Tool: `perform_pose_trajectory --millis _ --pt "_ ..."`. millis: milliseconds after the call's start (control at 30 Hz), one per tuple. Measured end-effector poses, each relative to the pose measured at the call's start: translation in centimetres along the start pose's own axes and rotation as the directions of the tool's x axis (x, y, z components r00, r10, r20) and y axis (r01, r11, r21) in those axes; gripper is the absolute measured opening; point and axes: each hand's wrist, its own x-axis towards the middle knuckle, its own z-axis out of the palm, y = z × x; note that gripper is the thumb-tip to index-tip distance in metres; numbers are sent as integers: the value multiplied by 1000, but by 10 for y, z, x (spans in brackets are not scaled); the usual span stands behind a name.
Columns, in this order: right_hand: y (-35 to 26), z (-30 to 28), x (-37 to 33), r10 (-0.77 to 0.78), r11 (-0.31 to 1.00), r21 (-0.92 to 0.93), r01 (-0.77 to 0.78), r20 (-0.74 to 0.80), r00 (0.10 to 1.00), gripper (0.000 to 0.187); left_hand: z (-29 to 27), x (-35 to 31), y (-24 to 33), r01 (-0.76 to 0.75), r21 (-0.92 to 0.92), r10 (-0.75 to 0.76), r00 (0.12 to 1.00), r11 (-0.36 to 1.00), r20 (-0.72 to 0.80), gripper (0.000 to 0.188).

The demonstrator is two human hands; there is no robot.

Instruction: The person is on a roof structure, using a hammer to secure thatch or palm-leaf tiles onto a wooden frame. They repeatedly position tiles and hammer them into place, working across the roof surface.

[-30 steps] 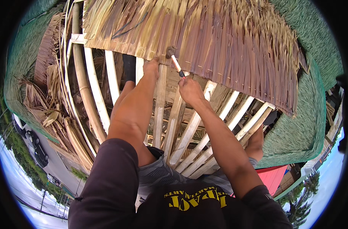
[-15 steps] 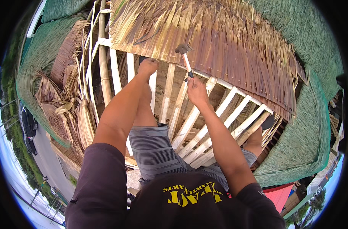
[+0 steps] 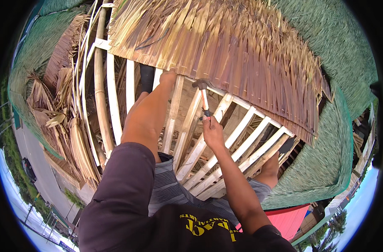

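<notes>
My right hand point(image 3: 213, 132) is closed around the handle of a claw hammer point(image 3: 205, 102). The handle is white and orange with a dark grip, and the head lies at the lower edge of a brown thatch panel point(image 3: 242, 71). At that same edge, to the left of the hammer, my left hand point(image 3: 169, 78) is closed with its fingertips against the thatch. Whatever those fingers pinch is hidden. Beneath both hands run pale wooden battens point(image 3: 173, 113), joined near the thatch edge by a crosswise strip point(image 3: 238, 103).
Bamboo poles point(image 3: 100, 80) and a heap of dry palm leaves point(image 3: 59, 111) lie left. Green netting point(image 3: 313, 168) covers thatch on the right. Gaps open between the battens, where my legs are braced. A road with a car point(image 3: 29, 169) lies far below left.
The hammer head has come down from over the thatch to its lower edge. My left hand has shifted slightly right along that edge. The whole view has tilted a little.
</notes>
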Motion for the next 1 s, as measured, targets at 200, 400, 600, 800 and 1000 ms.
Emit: perform_pose_trajectory --millis 200,400,600,800,1000 --pt "-30 -9 58 6 1000 -27 -5 13 1000 38 12 8 -10 15 -87 -22 997 996 -71 53" --pt "-59 -7 64 -308 924 201 326 -117 944 33 -1 -39 17 46 232 2 979 972 -204 53" --pt "-86 7 90 -31 992 -120 46 120 992 29 -2 -48 21 80 293 -17 977 953 -211 54" --pt "-70 -8 93 -263 950 130 283 -154 952 35 -13 -39 15 214 169 -220 975 962 16 55" --pt "-49 30 90 30 937 -349 29 164 986 43 -83 -93 81 249 91 -264 936 964 233 54"
